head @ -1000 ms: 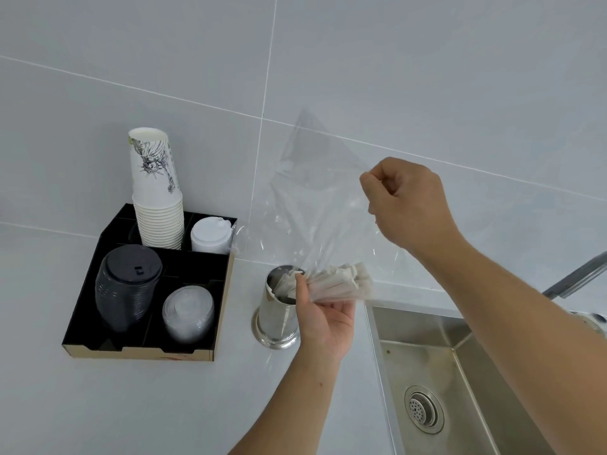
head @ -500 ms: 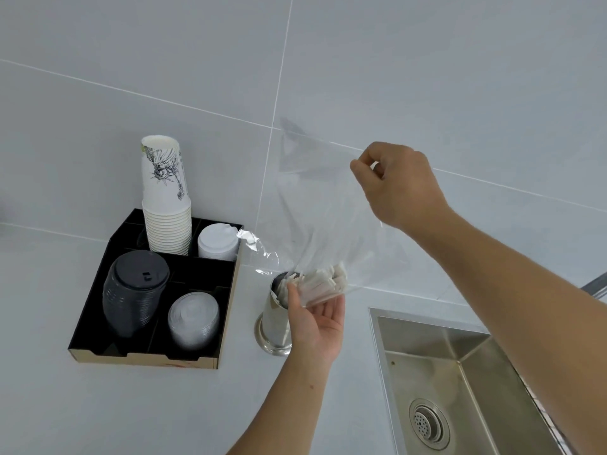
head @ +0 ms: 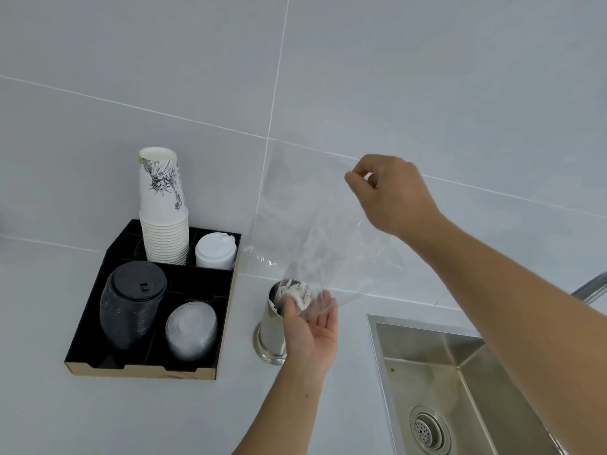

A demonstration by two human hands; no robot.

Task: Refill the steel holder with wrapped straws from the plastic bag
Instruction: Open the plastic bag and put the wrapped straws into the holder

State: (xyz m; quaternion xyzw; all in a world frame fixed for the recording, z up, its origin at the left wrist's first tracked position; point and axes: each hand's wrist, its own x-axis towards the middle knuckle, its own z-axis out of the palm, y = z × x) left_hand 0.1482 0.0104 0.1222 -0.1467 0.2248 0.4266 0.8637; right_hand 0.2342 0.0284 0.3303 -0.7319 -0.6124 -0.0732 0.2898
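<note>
The steel holder (head: 271, 330) stands on the white counter between the black tray and the sink. White wrapped straws (head: 293, 291) stick out of its top. The clear plastic bag (head: 312, 224) hangs tilted above it, mouth down at the holder's rim. My right hand (head: 392, 195) is raised near the wall and pinches the bag's upper corner. My left hand (head: 311, 326) is palm-up beside the holder, with thumb and fingers loosely around the bag's mouth and the straw ends. The holder's right side is hidden behind this hand.
A black divided tray (head: 226, 323) to the left holds a tall stack of paper cups (head: 163, 208), white lids (head: 215, 251), black lids (head: 133, 303) and clear lids (head: 191, 330). A steel sink (head: 437, 382) lies at the right, with a tap (head: 591, 287) at the edge.
My right hand lifted the bag's corner higher. The straw bundle slid from my left hand's grip down into the holder, and my left fingers loosened.
</note>
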